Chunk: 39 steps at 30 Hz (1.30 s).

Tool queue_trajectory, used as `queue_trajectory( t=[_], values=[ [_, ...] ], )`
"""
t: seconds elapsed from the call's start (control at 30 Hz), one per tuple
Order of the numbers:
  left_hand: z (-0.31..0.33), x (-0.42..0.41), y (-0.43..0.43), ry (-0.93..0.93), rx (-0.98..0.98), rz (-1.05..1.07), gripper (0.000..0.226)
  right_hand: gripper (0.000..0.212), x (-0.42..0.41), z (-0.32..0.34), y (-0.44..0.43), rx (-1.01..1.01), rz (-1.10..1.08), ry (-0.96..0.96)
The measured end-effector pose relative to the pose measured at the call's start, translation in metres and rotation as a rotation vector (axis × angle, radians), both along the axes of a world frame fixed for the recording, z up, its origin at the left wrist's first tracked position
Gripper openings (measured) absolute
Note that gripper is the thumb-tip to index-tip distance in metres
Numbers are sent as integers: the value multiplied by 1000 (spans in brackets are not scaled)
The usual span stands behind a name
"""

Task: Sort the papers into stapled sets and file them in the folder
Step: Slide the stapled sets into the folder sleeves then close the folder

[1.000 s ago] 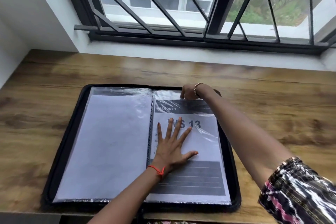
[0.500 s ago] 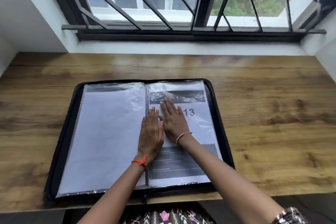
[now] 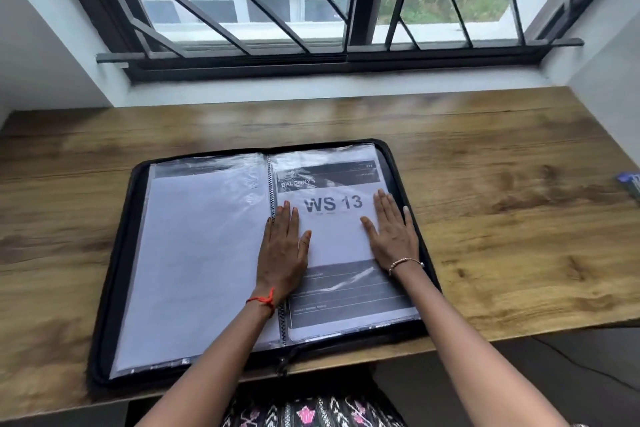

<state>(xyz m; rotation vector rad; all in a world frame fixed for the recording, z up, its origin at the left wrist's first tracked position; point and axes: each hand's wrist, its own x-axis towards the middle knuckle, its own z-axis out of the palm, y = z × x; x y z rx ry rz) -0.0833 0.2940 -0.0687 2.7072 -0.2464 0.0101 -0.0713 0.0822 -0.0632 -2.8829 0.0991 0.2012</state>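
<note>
WS 13 sheet (image 3: 334,229) is sleeved in the folder (image 3: 398,163); left hand (image 3: 282,250) and right hand (image 3: 393,232) lie flat, open, smoothing. Probably nearly done.

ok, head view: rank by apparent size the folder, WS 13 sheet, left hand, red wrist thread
1. folder
2. WS 13 sheet
3. left hand
4. red wrist thread
The right hand looks alike in size to the left.

My wooden bench (image 3: 485,156) fills a white-walled alcove (image 3: 45,45); daylight comes through the barred window (image 3: 356,10) along its far edge.
</note>
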Motion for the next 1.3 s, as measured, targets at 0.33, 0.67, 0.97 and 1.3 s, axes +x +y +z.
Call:
queue_trajectory(
  t=[0.33, 0.67, 0.97, 1.3],
  values=[
    [10, 1, -1, 33, -299, -9, 67, 77, -42, 9, 75, 54, 140, -110],
    [7, -40, 1, 25, 134, -97, 73, 84, -71, 3, 61, 13, 193, -51],
    [8, -65, 19, 5, 198, 23, 82, 92, -85, 1, -8, -77, 70, 4],
    [11, -110, 69, 62, 154, 278, 87, 89, -66, 24, 41, -19, 45, -67]
  ],
)
